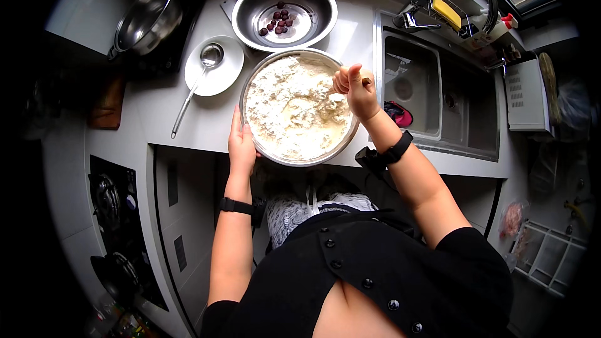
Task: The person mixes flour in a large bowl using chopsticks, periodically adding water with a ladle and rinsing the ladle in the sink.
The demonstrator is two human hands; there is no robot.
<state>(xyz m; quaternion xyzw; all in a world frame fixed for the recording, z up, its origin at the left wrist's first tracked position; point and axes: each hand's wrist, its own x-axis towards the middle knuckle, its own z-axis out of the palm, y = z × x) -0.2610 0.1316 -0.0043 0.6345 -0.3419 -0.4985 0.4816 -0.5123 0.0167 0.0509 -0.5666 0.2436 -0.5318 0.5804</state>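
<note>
A wide metal bowl (305, 163) stands at the front edge of the counter. It is filled with a pale, lumpy flour mixture (291, 108), drier and whiter at the left, wetter towards the middle and lower right. My left hand (242, 143) grips the bowl's left side, with the thumb up against the wall. Above the bowl's right rim, my right hand (354, 87) is closed in a fist around a thin utensil (366, 81). Only the brown end of that utensil shows; the rest is hidden by my fingers.
Behind the bowl sits a steel basin (319, 37) with several dark red grapes or similar fruits (280, 23). A ladle (190, 96) lies across a white plate (227, 75) at the left. On the right is a sink (413, 70) with a faucet (408, 19). A steel pot (150, 19) stands far left.
</note>
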